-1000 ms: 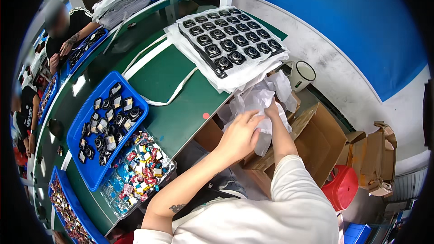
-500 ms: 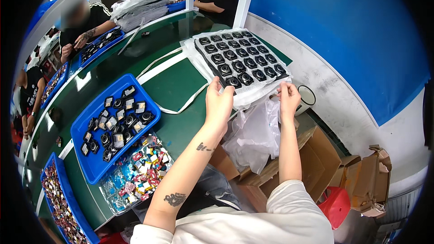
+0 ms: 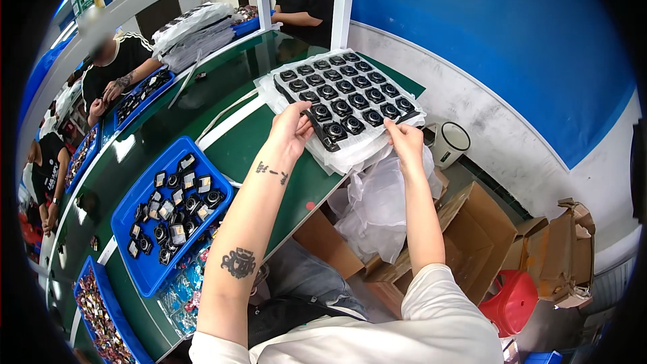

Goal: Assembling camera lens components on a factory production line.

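A flat tray (image 3: 314,115) with rows of small black camera-like devices (image 3: 358,101) lies on a stack of white sheets (image 3: 369,153) at the table's far right end. The devices have round lenses facing up. My left hand (image 3: 294,127) is closed on the tray's near-left edge, its thumb over the rim beside the devices. With fingertips pinched, my right hand (image 3: 406,143) grips the near-right edge. Fingers under the tray are hidden.
A blue bin (image 3: 145,273) of similar black devices stands left on the green table (image 3: 301,199), beside a clear tray (image 3: 180,307) of colourful small parts. Another blue bin (image 3: 131,327) holds small parts. Cardboard boxes (image 3: 475,239) and a red stool (image 3: 513,303) are on the right. Co-workers sit across the table.
My left hand has moved left along the tray's near edge and now reaches over its rim. My right hand has shifted slightly inward. The whole view has turned a little.
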`<move>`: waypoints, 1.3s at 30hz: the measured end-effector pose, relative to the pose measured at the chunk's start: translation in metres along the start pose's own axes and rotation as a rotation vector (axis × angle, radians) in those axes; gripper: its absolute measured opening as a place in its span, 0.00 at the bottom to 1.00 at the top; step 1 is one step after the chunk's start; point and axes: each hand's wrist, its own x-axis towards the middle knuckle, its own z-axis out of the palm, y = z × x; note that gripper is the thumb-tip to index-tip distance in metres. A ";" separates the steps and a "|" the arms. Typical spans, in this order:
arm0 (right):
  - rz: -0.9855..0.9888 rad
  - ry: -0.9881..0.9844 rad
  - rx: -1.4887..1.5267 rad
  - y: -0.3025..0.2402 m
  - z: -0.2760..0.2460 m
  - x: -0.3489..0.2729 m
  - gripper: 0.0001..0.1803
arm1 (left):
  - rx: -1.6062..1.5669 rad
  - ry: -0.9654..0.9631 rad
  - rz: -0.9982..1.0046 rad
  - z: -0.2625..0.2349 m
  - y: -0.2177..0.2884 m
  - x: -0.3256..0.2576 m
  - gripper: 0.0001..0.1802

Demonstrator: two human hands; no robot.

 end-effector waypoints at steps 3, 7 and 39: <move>0.035 -0.007 -0.017 0.005 0.002 -0.001 0.19 | 0.002 0.038 -0.061 0.002 0.005 0.006 0.12; 0.085 -0.056 0.146 -0.005 0.002 -0.010 0.19 | 0.004 0.039 -0.004 0.007 0.012 -0.001 0.13; -0.030 -0.097 0.756 -0.037 0.039 0.002 0.19 | 0.411 -0.245 0.195 -0.011 0.012 -0.001 0.28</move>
